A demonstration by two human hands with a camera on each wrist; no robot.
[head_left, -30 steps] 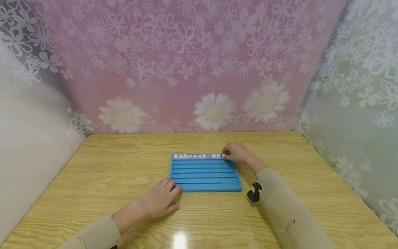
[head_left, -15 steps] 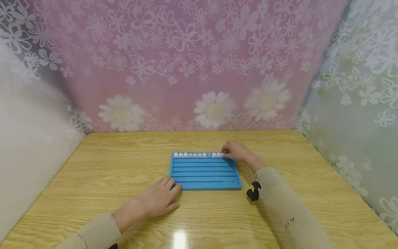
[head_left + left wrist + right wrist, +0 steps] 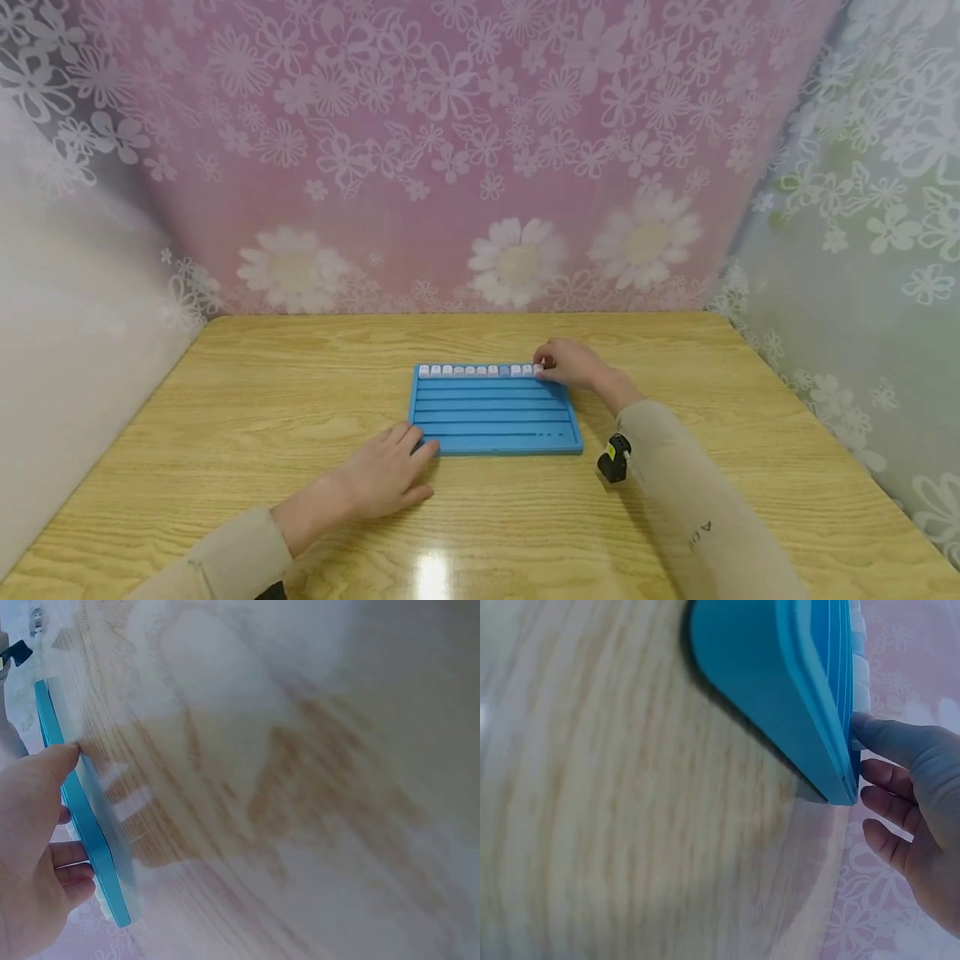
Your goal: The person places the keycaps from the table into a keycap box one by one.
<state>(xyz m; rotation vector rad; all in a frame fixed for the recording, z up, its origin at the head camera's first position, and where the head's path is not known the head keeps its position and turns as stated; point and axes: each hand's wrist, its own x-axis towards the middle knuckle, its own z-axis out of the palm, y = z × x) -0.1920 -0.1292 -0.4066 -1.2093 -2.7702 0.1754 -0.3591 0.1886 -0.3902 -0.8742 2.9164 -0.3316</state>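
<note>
In the head view a blue tray point(image 3: 495, 412) lies mid-bench point(image 3: 225, 400) with a row of keycaps point(image 3: 476, 371) along its far edge; the left hand point(image 3: 386, 479) rests flat with relaxed fingers at the tray's near left corner, while the right hand point(image 3: 573, 367) pinches a keycap at the row's right end. The left wrist view shows the left hand point(image 3: 34, 847) with its thumb against the tray point(image 3: 86, 825) edge. The right wrist view shows the right hand point(image 3: 915, 802) with fingers curled at the tray point(image 3: 780, 682) corner.

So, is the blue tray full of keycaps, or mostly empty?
Mostly empty. Only the far row of the blue tray holds keycaps; the other grooves are bare. The right hand touches that row's right end.
</note>
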